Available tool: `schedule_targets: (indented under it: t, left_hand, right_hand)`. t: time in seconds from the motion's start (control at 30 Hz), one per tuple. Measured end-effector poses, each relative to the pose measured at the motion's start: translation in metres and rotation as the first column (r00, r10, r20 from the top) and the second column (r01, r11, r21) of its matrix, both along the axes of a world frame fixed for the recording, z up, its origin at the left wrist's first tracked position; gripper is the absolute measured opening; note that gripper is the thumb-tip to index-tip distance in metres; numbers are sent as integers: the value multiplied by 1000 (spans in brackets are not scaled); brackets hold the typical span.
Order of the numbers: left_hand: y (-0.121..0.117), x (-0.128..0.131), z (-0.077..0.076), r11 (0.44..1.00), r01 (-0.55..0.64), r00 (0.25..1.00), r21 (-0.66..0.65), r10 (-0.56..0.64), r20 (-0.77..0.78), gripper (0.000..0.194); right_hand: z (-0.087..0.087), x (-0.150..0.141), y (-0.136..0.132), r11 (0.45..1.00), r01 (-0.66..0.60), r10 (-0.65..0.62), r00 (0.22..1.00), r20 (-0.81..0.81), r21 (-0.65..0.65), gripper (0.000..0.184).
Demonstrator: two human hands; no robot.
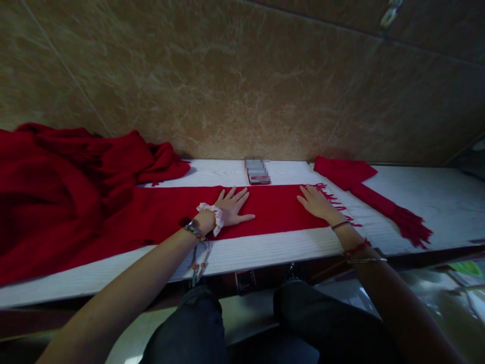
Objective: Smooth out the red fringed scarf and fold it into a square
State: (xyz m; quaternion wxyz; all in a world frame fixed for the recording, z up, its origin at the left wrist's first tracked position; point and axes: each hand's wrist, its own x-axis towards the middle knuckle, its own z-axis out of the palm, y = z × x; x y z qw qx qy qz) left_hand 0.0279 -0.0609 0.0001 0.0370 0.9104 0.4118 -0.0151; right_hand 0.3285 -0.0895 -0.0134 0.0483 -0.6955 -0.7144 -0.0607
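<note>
A long red scarf (278, 210) lies spread across the white table, its fringed end towards the right. My left hand (232, 206) rests flat on the middle of it, fingers spread and holding nothing. Close to the fringe, my right hand (316, 203) presses on the cloth with its fingers stretched out. Leftward, the scarf runs up to a big heap of red cloth (68, 187); where one ends and the other begins is hard to make out.
Against the tiled wall (227, 91) lies a phone (257, 171) on the white table (242, 253). To the right is another red scarf (373, 199), folded and fringed. My knees are below the table's front edge. Something green (468, 268) shows at the lower right.
</note>
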Motion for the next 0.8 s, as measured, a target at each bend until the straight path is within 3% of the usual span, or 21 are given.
schedule_targets:
  t: [0.17, 0.27, 0.37, 0.47, 0.6, 0.8]
  left_hand:
    - [0, 1, 2, 1000, -4, 1000, -20, 3, -14, 82]
    - [-2, 3, 5, 1000, -15, 1000, -26, 14, -28, 81]
    - [-4, 4, 8, 999, -31, 999, -34, 29, -40, 80]
    - [-4, 3, 9, 999, -29, 998, -41, 27, -48, 79]
    - [-4, 3, 9, 999, -31, 998, -44, 28, -51, 78]
    - [-3, 4, 9, 998, -37, 999, -48, 36, -41, 76]
  right_hand:
    - [8, -14, -11, 983, -134, 138, 990, -26, 129, 52]
    - [11, -35, -24, 949, -307, 312, 947, -84, 67, 52]
    - [9, -46, -34, 918, -393, 387, 916, -105, -44, 50]
    - [5, -38, -37, 942, -324, 319, 945, -72, -84, 50]
    - [2, -6, -34, 990, -128, 128, 992, 0, -55, 49]
    - [8, 32, -35, 996, 83, -84, 995, 52, 12, 47]
